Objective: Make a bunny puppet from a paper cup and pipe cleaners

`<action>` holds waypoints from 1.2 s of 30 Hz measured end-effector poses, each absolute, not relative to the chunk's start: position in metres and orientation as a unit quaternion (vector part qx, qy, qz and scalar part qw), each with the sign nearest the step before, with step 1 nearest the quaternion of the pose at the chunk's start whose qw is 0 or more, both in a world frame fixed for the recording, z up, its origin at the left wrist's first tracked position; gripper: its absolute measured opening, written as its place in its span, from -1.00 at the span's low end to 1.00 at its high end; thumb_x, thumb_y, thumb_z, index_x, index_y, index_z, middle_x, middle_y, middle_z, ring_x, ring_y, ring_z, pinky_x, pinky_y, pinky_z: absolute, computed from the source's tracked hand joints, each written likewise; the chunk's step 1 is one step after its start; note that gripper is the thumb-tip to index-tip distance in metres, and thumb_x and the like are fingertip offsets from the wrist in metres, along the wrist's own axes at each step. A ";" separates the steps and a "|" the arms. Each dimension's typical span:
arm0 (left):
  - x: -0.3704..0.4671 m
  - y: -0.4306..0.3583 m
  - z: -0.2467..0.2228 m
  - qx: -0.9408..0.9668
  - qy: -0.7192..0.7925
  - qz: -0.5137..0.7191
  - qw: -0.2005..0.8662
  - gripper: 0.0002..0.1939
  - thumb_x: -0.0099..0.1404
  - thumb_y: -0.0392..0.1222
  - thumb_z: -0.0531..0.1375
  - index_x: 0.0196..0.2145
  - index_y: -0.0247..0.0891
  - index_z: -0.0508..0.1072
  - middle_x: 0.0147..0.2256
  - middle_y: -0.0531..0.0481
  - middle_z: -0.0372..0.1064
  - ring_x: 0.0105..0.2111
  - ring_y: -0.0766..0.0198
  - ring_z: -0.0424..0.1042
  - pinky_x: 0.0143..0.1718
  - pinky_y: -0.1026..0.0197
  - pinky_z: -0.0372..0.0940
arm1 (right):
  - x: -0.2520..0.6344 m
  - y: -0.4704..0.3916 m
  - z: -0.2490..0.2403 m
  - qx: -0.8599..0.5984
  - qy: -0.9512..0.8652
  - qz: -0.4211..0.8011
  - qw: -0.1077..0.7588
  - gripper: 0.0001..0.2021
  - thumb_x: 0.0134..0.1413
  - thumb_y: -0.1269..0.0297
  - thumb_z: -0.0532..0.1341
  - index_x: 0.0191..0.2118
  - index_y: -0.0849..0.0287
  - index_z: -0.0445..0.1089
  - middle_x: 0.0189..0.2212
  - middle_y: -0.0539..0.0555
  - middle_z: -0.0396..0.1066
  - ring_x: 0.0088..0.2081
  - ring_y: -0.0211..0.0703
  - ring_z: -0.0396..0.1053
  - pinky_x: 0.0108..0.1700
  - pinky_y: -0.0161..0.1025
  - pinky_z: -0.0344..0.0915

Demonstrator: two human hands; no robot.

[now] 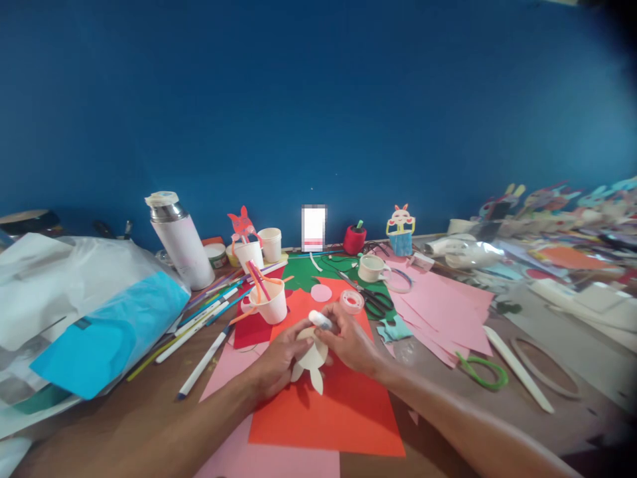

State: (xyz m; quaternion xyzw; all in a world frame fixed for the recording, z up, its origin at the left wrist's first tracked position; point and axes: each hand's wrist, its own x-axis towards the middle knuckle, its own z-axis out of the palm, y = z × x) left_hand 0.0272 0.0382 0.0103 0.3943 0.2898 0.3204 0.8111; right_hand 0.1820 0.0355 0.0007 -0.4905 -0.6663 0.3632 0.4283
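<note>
Low over a sheet of red-orange paper [328, 415], my left hand [286, 352] pinches a cream paper cutout [312, 355] shaped like a head with two long ears, the ears pointing toward me. My right hand [348, 335] grips a short white tube [320, 319], which looks like a glue stick, its rounded end pointing left at the cutout's far edge. Fingers hide part of both things. Just beyond my hands lie a pink paper circle [321, 293] and a roll of clear tape [352, 302].
White cup [271, 302] with coloured strips stands left of my hands, near several markers [204, 365]. Black-handled scissors [377, 302] and pink sheets [438, 299] lie to the right. A white flask [182, 242] and a plastic bag [99, 279] are at left; a blue wall stands behind.
</note>
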 end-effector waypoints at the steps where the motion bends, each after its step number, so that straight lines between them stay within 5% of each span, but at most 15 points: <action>1: 0.027 0.038 0.009 0.392 0.304 0.321 0.807 -0.49 0.11 -0.30 0.14 0.03 -0.28 0.15 -0.47 -0.09 0.42 -0.48 0.17 0.45 -0.50 0.24 0.30 | 0.183 0.036 0.001 -0.492 -0.666 0.357 0.432 -0.89 -0.03 0.32 0.12 -0.35 0.14 0.13 -0.50 -0.07 0.14 -0.51 -0.33 0.13 -0.51 -0.38 0.09; 5: 0.025 0.039 0.004 0.392 0.340 0.330 0.789 -0.40 0.09 -0.33 0.10 0.09 -0.16 0.03 -0.43 -0.06 0.42 -0.45 0.11 0.46 -0.53 0.15 0.34 | 0.187 0.035 0.006 -0.502 -0.672 0.343 0.423 -0.90 0.01 0.34 0.10 -0.30 0.16 0.18 -0.47 -0.06 0.19 -0.48 -0.33 0.14 -0.47 -0.38 0.09; 23: 0.024 0.042 0.002 0.376 0.354 0.385 0.765 -0.67 0.00 -0.42 0.06 -0.22 -0.28 0.25 -0.32 -0.08 0.39 -0.38 0.16 0.44 -0.43 0.12 0.35 | 0.203 0.031 0.014 -0.458 -0.722 0.341 0.390 -0.78 0.10 0.28 0.03 -0.12 0.19 0.22 -0.34 0.04 0.33 -0.34 -0.23 0.29 -0.32 -0.33 0.21; 31: 0.027 0.044 0.007 0.360 0.330 0.383 0.784 -0.76 0.07 -0.25 0.21 -0.26 -0.29 0.33 -0.42 -0.01 0.32 -0.48 0.32 0.32 -0.52 0.22 0.33 | 0.195 0.028 0.013 -0.446 -0.726 0.336 0.401 -0.74 0.11 0.26 0.05 -0.08 0.15 0.28 -0.23 0.03 0.37 -0.27 -0.24 0.31 -0.27 -0.36 0.21; 36: 0.031 0.043 0.004 0.365 0.352 0.397 0.765 -0.79 0.07 -0.17 0.21 -0.32 -0.29 0.35 -0.48 0.03 0.27 -0.50 0.33 0.29 -0.58 0.24 0.32 | 0.191 0.024 0.007 -0.494 -0.728 0.289 0.377 -0.72 0.09 0.21 0.07 -0.07 0.12 0.24 -0.36 0.01 0.40 -0.38 -0.25 0.34 -0.38 -0.37 0.21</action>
